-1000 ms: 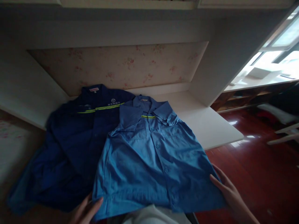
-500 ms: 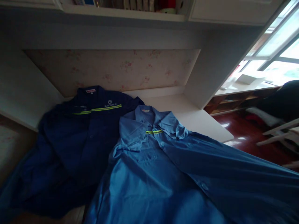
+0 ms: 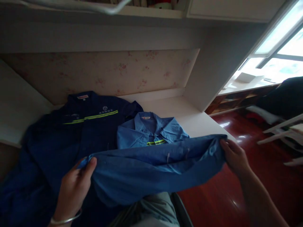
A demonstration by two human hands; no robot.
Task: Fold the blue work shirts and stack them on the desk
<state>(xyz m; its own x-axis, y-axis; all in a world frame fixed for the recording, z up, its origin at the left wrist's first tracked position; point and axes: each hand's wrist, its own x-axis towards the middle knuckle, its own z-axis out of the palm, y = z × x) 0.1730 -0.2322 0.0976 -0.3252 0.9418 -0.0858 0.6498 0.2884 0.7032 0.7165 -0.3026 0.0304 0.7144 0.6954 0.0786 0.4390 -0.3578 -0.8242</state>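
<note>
A lighter blue work jacket [image 3: 146,170] with a yellow stripe across its chest lies collar-away from me, its lower part lifted. My left hand [image 3: 77,183], with a bangle on the wrist, pinches that lifted part at its left end. At the right end my right hand [image 3: 234,154] grips the edge, so the cloth stretches between both hands, with a button near the right one. To the left, a dark navy work jacket [image 3: 63,148] with a yellow-green stripe and a white chest logo lies spread out, partly under the lighter one.
The jackets rest on a white desk [image 3: 194,116] below a shelf [image 3: 151,12], with a floral panel [image 3: 142,72] behind. A white cable-like strip [image 3: 111,11] crosses the top. At right are a window, red floor [image 3: 210,195] and a chair [image 3: 279,126].
Both hands have come into view, holding the lighter jacket's lower part. That part has been raised and drawn up toward the collar, uncovering my legs and the floor.
</note>
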